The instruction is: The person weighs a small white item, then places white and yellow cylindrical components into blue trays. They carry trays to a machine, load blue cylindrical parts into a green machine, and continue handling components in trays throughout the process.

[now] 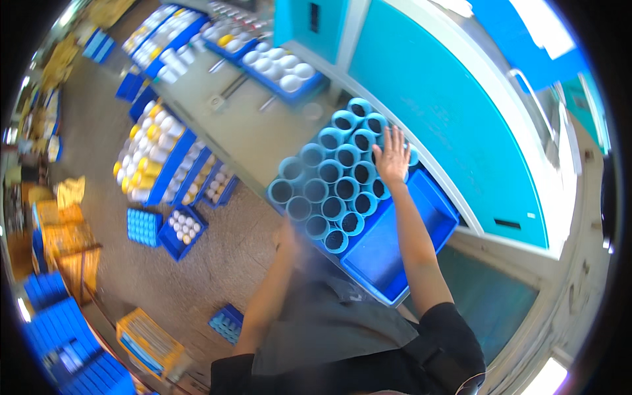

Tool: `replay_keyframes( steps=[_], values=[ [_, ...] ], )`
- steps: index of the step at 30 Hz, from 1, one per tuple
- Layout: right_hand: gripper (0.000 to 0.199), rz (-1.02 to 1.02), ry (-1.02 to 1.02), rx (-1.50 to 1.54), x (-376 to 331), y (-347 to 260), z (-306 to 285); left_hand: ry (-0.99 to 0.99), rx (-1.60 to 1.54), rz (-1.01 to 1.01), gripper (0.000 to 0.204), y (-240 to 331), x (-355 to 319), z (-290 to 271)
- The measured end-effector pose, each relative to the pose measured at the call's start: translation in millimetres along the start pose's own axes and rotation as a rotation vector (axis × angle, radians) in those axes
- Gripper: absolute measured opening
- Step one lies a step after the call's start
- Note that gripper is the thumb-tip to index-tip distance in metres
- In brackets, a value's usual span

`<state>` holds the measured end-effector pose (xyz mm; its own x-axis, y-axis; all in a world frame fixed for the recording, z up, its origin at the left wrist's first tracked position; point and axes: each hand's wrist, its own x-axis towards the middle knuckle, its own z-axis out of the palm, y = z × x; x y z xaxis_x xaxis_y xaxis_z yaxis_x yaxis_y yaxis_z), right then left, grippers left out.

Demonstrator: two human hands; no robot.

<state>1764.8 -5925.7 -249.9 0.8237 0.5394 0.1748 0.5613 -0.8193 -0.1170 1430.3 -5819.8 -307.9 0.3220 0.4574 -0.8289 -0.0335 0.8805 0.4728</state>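
Observation:
A block of light blue, open-topped round tubes, standing upright side by side in rows, fills the space ahead of me. My right hand lies with fingers stretched over the tubes at the far right side, near the teal machine. At the near left corner is my left hand, blurred, close to the outer tubes; its fingers do not show clearly. Beside the tubes, under my right forearm, sits a blue plastic tray with nothing visible inside.
A teal machine cabinet with a white frame borders the right. Beyond the tubes, a blue crate of white round pieces stands on the bench. Stacked crates of white and yellow cylinders and smaller trays occupy the floor at left.

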Motion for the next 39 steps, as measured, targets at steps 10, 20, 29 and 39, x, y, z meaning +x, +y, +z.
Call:
replay_keyframes(
  steps=[10, 20, 29, 39],
  values=[
    [0.053, -0.158, -0.011, 0.185, 4.4, 19.8, 5.9, -0.236, -0.317, -0.060, 0.056, 3.3, -54.6, -44.3],
    [0.073, 0.285, -1.136, 0.895, -33.5, -33.7, 16.7, 0.257, -0.058, 0.047, 0.073, 92.7, -189.8, -148.5],
    [0.041, 0.410, -1.130, 1.130, -200.5, -175.9, -17.0, 0.198, -0.384, 0.143, 0.061, 77.4, -192.2, -326.1],
    [0.053, 0.679, -1.386, 0.941, -333.2, -264.3, 124.9, 0.623, -0.273, 0.117, 0.066, 8.8, -123.5, -519.4]
  ],
)
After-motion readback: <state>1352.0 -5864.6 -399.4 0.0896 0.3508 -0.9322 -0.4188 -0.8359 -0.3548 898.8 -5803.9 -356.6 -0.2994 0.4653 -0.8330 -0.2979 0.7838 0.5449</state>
